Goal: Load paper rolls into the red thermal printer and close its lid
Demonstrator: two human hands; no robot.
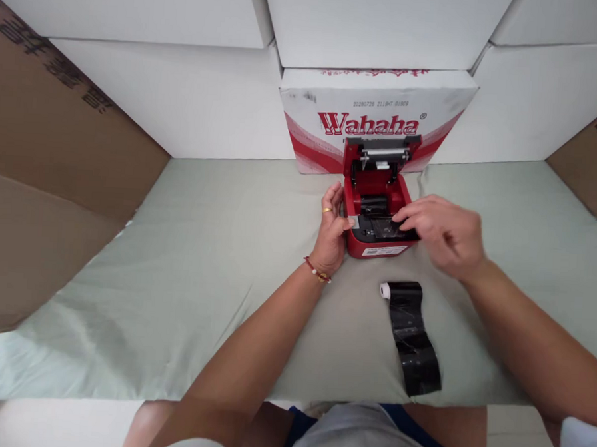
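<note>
L hand (332, 233) is loosely spread at the L side of a red printer (377, 244), thumb on its front L corner by a small pale patch, the other fingers pointing up along the side wall; it braces the body rather than wrapping round it. R hand (445, 234) comes in from the other side, half curled, fingertips down at the black film (385, 228) nr the printer's front R corner; can't tell from where I am if it's pinched or just touched. Printer sits upright on the bench (217, 246), which has a pale green cloth over it, lid (382, 154) tipped up at the bk w/ a metal bar showing. Inside the red bay is a dark roll (374, 204); on the front wall, a white label (384, 251), print too small to read. Nearer the person, just R of the printer's centre line, a black ribbon roll (407, 292) w/ a white core end lies on the cloth, its loose strip (418, 363) trailing toward the front edge. Behind the printer stands a red & white Wahaha carton (368, 124), w/ plain white boxes (389, 28) stacked bk of it & brown cardboard (56, 171) at L. Red bracelet (318, 271) on the L wrist, gold ring (327, 210) on a finger.
</note>
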